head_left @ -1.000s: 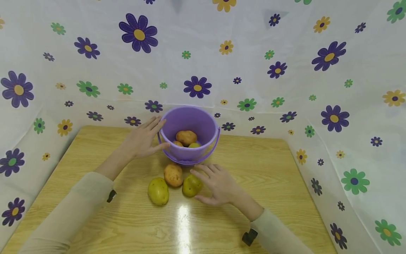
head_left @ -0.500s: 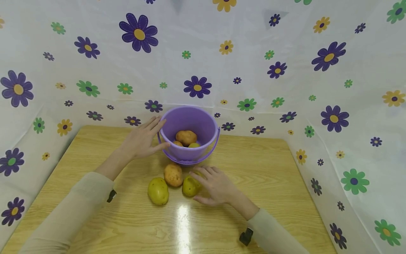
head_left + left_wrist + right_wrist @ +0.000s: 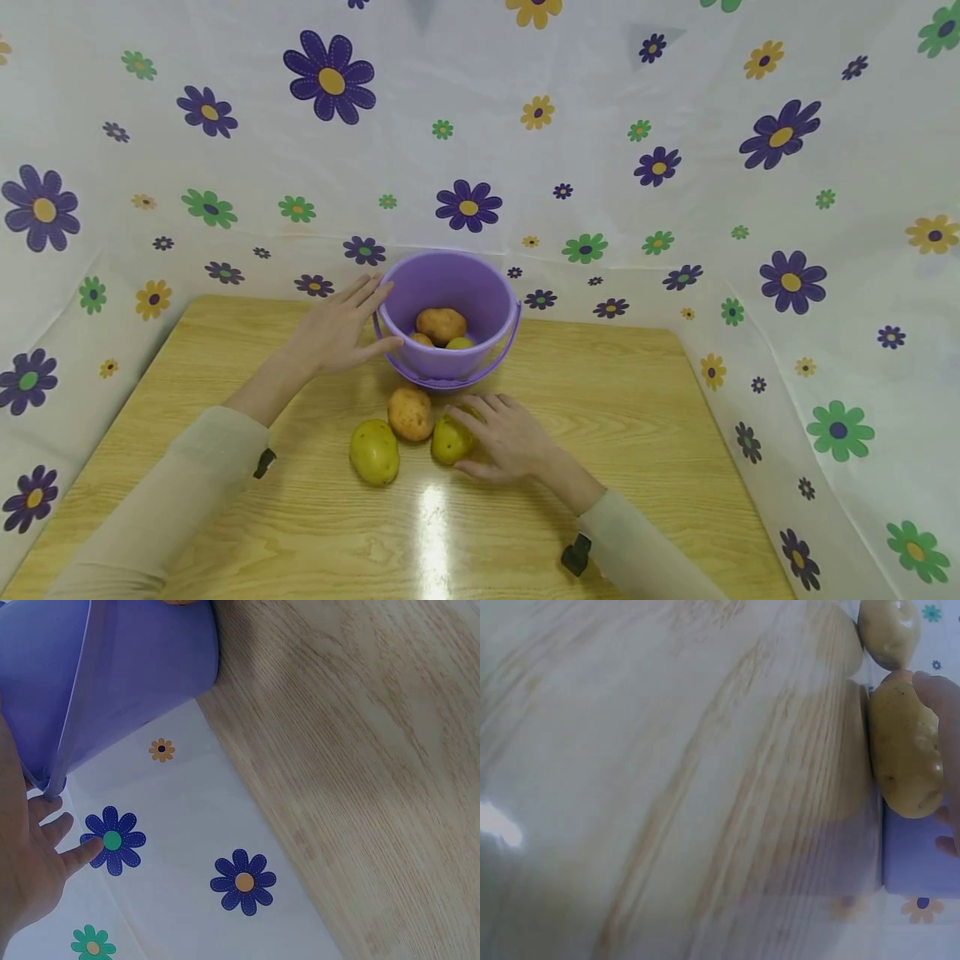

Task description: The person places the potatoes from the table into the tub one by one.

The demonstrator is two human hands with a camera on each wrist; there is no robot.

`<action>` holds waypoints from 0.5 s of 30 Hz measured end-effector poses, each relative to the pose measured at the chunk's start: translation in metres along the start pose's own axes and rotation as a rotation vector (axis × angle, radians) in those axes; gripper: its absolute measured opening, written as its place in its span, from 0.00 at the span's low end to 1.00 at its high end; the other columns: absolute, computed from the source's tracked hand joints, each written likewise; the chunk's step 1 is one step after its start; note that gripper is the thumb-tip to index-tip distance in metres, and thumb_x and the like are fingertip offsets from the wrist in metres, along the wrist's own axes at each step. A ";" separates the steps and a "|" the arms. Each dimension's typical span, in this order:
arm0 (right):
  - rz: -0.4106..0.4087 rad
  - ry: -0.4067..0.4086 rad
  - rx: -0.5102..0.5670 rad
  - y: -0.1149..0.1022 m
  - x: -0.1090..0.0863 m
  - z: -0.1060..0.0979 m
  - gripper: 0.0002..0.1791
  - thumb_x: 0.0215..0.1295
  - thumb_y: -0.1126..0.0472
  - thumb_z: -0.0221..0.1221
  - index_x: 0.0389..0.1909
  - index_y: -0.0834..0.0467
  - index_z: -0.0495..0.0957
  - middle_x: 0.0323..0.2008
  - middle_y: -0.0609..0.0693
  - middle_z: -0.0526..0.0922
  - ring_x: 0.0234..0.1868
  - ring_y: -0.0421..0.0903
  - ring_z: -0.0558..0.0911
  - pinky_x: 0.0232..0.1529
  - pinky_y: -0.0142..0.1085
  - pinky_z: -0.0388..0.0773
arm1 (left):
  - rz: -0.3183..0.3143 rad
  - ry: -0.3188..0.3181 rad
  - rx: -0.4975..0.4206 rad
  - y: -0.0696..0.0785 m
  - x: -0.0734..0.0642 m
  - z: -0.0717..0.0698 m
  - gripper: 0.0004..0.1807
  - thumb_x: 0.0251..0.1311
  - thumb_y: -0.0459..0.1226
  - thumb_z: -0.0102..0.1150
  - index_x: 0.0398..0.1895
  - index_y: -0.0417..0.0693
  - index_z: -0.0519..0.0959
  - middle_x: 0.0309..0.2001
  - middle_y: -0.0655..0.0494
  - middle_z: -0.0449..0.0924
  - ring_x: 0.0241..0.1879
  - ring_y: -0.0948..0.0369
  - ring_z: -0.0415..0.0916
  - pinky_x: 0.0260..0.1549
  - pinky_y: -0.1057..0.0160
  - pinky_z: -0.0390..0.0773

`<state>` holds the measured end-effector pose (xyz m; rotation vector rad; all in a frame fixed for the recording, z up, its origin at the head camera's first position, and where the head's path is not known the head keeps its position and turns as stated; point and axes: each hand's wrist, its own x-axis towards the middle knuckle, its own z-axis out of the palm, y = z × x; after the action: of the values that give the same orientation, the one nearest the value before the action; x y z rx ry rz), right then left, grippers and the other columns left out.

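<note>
Edging leftward, the right hand (image 3: 513,440) is curling fingers around a potato (image 3: 447,445), likely firm, best held mid-body; the left hand (image 3: 336,329), straight-fingered, is touching the bucket (image 3: 448,363).

Three potatoes (image 3: 409,416) crowd the bench (image 3: 600,400) before the purple bucket (image 3: 446,363); left fingers (image 3: 372,299) block its left rim. Right of it, open wood leaves passage.

Flower-printed white cloth (image 3: 495,150) behind wooden table (image 3: 615,400)

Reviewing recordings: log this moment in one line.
left hand: at purple bucket | right hand: at yellowish potato | brown potato, second yellowish potato: on table | potatoes: inside bucket
</note>
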<state>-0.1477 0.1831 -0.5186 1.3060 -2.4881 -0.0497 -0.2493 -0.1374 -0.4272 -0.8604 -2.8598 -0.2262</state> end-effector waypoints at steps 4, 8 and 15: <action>-0.004 -0.017 -0.017 0.000 0.001 0.002 0.45 0.59 0.25 0.46 0.70 0.49 0.63 0.63 0.52 0.73 0.59 0.50 0.76 0.55 0.43 0.78 | 0.001 0.003 0.005 0.000 0.000 -0.001 0.53 0.58 0.74 0.37 0.78 0.52 0.47 0.79 0.47 0.43 0.78 0.47 0.44 0.73 0.43 0.58; -0.003 -0.033 -0.017 0.000 0.002 0.003 0.46 0.58 0.25 0.48 0.70 0.50 0.63 0.63 0.52 0.73 0.58 0.50 0.76 0.55 0.43 0.78 | 0.001 0.008 0.009 0.001 0.000 -0.001 0.53 0.58 0.74 0.38 0.78 0.51 0.48 0.78 0.46 0.44 0.77 0.46 0.46 0.72 0.43 0.59; 0.014 -0.070 -0.012 0.000 0.003 0.007 0.47 0.57 0.24 0.48 0.71 0.49 0.61 0.64 0.50 0.71 0.59 0.49 0.75 0.56 0.43 0.77 | 0.002 0.014 0.007 0.001 0.000 0.000 0.53 0.58 0.73 0.40 0.78 0.51 0.47 0.78 0.46 0.44 0.77 0.46 0.46 0.72 0.42 0.59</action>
<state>-0.1512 0.1793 -0.5239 1.3027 -2.5512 -0.1081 -0.2485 -0.1369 -0.4268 -0.8566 -2.8448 -0.2213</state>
